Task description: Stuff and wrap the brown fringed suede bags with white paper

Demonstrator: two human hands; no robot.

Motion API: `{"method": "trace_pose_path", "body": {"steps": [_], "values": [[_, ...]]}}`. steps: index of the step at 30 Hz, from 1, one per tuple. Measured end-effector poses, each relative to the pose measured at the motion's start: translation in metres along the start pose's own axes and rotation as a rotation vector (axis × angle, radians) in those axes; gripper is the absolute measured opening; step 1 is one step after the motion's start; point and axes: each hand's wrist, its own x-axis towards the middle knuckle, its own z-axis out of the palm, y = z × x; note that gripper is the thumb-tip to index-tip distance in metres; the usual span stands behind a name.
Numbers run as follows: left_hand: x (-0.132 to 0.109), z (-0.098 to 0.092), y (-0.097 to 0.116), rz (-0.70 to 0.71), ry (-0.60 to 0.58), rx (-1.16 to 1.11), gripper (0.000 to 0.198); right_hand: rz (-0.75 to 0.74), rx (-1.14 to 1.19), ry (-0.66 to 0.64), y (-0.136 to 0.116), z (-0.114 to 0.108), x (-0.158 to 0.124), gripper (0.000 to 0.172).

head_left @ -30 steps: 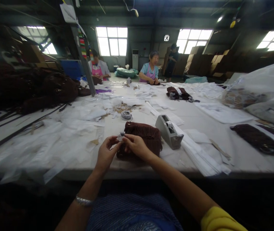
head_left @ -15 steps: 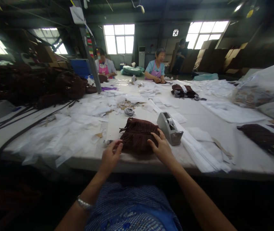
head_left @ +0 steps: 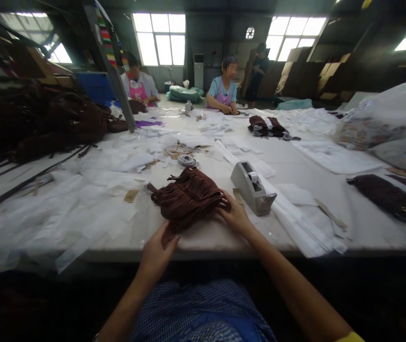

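A small brown fringed bag (head_left: pixel 188 197) lies tilted on the white table (head_left: pixel 295 166) in front of me. My left hand (head_left: pixel 158 254) grips its near lower corner at the table's edge, fingers curled on the fringe. My right hand (head_left: pixel 234 213) holds the bag's right side, fingers closed on the material. A grey tape dispenser (head_left: pixel 250 187) stands just right of my right hand.
White plastic sheets (head_left: pixel 81 190) cover the table's left. A roll of tape (head_left: pixel 186 160) lies behind the bag. A pile of brown bags (head_left: pixel 46 123) sits far left, another brown bag (head_left: pixel 391 194) right, filled plastic sacks (head_left: pixel 384 123) far right. Two people sit across the table; a third stands behind.
My hands let go of the small white piece and took hold of the brown bag. The bag has been turned and lifted at its left end, now lying askew.
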Motion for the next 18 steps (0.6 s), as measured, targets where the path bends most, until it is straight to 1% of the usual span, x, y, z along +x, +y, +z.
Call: {"method": "trace_pose_path", "body": {"steps": [2, 4, 5, 7, 10, 12, 15, 17, 18], "values": [[0.005, 0.008, 0.007, 0.081, 0.013, 0.004, 0.064, -0.007, -0.047, 0.066, -0.007, 0.007, 0.001, 0.060], [0.020, 0.011, 0.020, 0.157, 0.050, -0.045, 0.062, -0.016, -0.063, 0.135, -0.020, 0.011, 0.002, 0.051], [0.029, 0.012, 0.026, 0.185, 0.064, -0.088, 0.060, -0.014, -0.033, 0.156, -0.027, 0.012, 0.002, 0.048], [0.044, 0.013, 0.034, 0.195, 0.086, -0.181, 0.062, 0.020, 0.077, 0.178, -0.037, 0.014, 0.002, 0.047], [0.055, 0.017, 0.034, 0.140, 0.141, -0.243, 0.071, 0.143, 0.220, 0.207, -0.039, 0.017, 0.003, 0.051], [0.058, 0.022, 0.028, 0.104, 0.173, -0.251, 0.068, 0.236, 0.298, 0.195, -0.036, 0.018, 0.003, 0.054], [0.057, 0.026, 0.021, 0.096, 0.253, -0.175, 0.051, 0.310, 0.416, 0.117, -0.034, 0.018, 0.003, 0.057], [0.055, 0.025, 0.020, 0.074, 0.311, -0.119, 0.046, 0.329, 0.398, 0.071, -0.034, 0.017, 0.004, 0.055], [0.053, 0.023, 0.020, 0.043, 0.324, -0.111, 0.047, 0.333, 0.348, 0.059, -0.034, 0.018, 0.004, 0.052]]}}
